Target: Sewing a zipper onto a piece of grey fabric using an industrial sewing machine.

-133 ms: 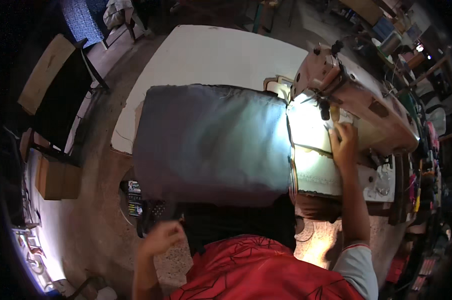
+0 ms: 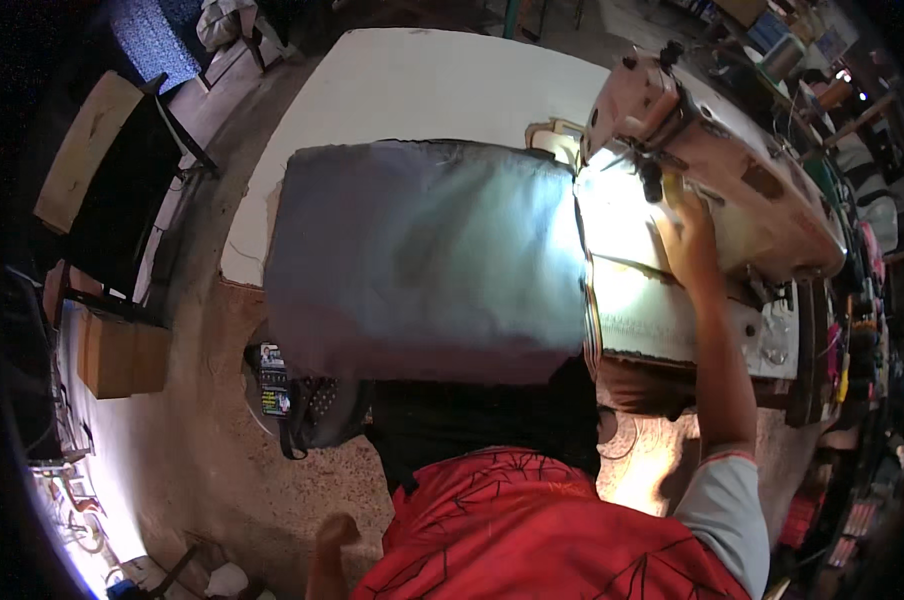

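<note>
A dark grey-blue fabric panel (image 2: 422, 260) lies across the sewing table (image 2: 422, 80) and over my lap, its right edge beside the needle area. To its right stands a pale sewing machine (image 2: 732, 150) with a bright lamp under its head. My right hand (image 2: 690, 240) reaches under the machine's arm, fingers stretched out and thumb apart. Its fingertips meet a small yellowish piece (image 2: 670, 188) that I cannot make out; the machine head partly covers them. Low on the left, off the fabric, my left hand (image 2: 336, 530) is curled closed and slightly blurred, with nothing seen in it.
A striped edge (image 2: 591, 310) runs down the fabric's right side. A dark chair (image 2: 112, 190) and a cardboard box (image 2: 122, 355) stand on the left. A dark bag (image 2: 322, 410) lies below the table. Spools and bright items (image 2: 857, 330) crowd the far right.
My left hand has dropped lower, away from the fabric. My right hand has pushed farther forward under the machine's arm. The whole view has shifted slightly; the fabric stays by the needle.
</note>
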Available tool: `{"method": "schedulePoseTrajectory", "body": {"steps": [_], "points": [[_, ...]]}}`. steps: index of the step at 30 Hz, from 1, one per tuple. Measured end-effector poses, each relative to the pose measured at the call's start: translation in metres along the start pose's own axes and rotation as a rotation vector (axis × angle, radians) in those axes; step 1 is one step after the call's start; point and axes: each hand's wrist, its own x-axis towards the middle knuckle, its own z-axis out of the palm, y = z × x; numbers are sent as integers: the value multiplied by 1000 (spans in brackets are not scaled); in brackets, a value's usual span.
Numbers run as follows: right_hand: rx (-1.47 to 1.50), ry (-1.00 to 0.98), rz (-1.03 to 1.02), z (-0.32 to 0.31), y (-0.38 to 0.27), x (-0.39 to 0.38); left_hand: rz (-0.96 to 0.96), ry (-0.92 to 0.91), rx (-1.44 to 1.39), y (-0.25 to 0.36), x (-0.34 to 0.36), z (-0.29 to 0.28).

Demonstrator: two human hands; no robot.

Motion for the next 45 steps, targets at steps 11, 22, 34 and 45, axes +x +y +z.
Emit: {"method": "schedulePoseTrajectory", "body": {"steps": [11,22,34,45], "points": [[288,-300,83,77,27,62,-46,-237,-341,56,-3,-166],[883,-128,63,136,47,74,991,1071,-84,323,-20,-568],[1335,-338,-46,119,46,59,1000,1208,75,342,61,-589],[1728,-469,143,74,-16,79,983,1252,139,329,67,-582]]}}
